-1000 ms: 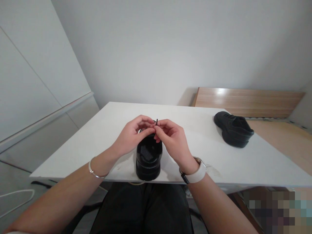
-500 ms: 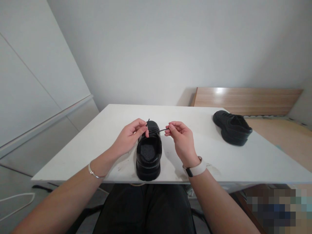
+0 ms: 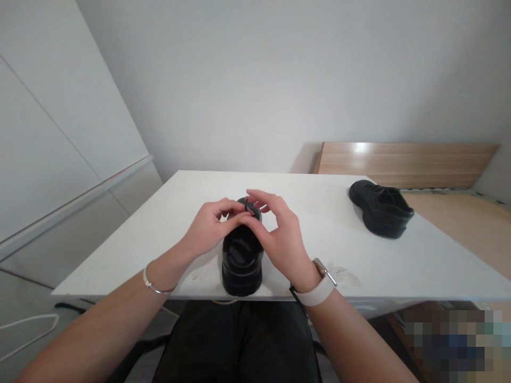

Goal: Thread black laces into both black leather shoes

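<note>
The left hand (image 3: pixel 209 230) and the right hand (image 3: pixel 275 234) meet over the top of a black shoe (image 3: pixel 242 255), fingertips (image 3: pixel 244 217) close together at a thin black lace (image 3: pixel 249 208); the left thumb and forefinger pinch toward that lace, though whether they actually grip it is too small to tell; the right hand has its thumb and forefinger at the same spot with the other fingers spread and lifted — its hold on the lace also cannot be made out. A slim bracelet (image 3: pixel 154 282) circles the left wrist; a white-strapped watch (image 3: pixel 317 290) sits on the right.

The shoe stands upright at the near edge of a white table (image 3: pixel 399 266), heel toward the person, toe pointing away; both hands hide its front part. A second black shoe (image 3: pixel 381 213) lies well apart on the table's far right side. Behind the table runs a wooden board (image 3: pixel 403 165) against the plain wall; the person's dark trousers (image 3: pixel 235 340) show below the table edge.
</note>
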Motion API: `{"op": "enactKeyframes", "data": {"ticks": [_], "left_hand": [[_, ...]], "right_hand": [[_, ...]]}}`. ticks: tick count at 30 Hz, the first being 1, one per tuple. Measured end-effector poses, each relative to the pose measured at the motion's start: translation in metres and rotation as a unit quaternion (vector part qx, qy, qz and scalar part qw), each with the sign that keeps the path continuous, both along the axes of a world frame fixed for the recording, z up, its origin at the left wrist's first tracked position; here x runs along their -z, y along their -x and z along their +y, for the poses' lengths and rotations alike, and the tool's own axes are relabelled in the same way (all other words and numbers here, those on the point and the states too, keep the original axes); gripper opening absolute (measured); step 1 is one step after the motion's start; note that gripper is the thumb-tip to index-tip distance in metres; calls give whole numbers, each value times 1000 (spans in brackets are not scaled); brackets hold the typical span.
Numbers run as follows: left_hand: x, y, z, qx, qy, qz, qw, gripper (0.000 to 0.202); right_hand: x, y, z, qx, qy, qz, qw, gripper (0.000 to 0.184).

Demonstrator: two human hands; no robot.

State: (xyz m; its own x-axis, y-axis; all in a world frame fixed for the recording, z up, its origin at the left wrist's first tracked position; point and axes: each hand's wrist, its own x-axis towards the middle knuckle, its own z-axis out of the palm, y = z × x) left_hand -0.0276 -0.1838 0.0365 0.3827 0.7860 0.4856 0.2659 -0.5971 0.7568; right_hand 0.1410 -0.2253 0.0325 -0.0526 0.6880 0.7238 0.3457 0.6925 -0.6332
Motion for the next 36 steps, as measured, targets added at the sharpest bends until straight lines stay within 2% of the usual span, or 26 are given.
{"op": "enactKeyframes", "data": {"ticks": [2, 5, 6, 10, 14, 17, 19, 21, 23, 27, 31, 33, 36], "left_hand": [[-1, 0, 0, -6, 5, 0, 1000, 22], [-1, -1, -1, -9, -7, 1, 1000, 21], [-1, -2, -1, -11, -9, 2, 1000, 22], [0, -3, -1, -13, -4, 32, 999, 25], [-2, 0, 3, 11, 34, 34, 999, 20], [-2, 2, 5, 47, 106, -7, 993, 17], [-2, 2, 4, 53, 112, 3, 992, 13], [-4, 2, 1, 36, 57, 47, 997, 9], [-6, 0, -3, 18, -34, 88, 995, 7], [-10, -3, -7, 20, -223, 158, 962, 11], [-3, -5, -2, -28, -361, 211, 908, 12], [2, -6, 1, -58, -399, 219, 889, 11], [9, -6, 4, -83, -429, 210, 875, 10]], "right_hand": [[6, -2, 3, 6, 8, -42, 999, 34], [10, -6, 3, 40, -5, -84, 996, 12], [9, -8, 2, 58, -20, -95, 994, 10], [3, -13, -2, 106, -71, -137, 982, 18], [6, -18, -4, 74, -94, -171, 978, 18], [12, -24, -4, 50, -91, -249, 963, 18], [15, -27, -4, 49, -71, -293, 952, 17], [14, -27, -3, 40, -50, -280, 958, 13], [12, -25, -3, 13, -29, -213, 977, 10], [9, -13, 5, -37, 28, -78, 996, 21], [12, -6, 21, -72, 116, 2, 991, 18], [13, -7, 28, -109, 163, 41, 980, 16], [11, -13, 35, -151, 218, 69, 962, 15]]}}
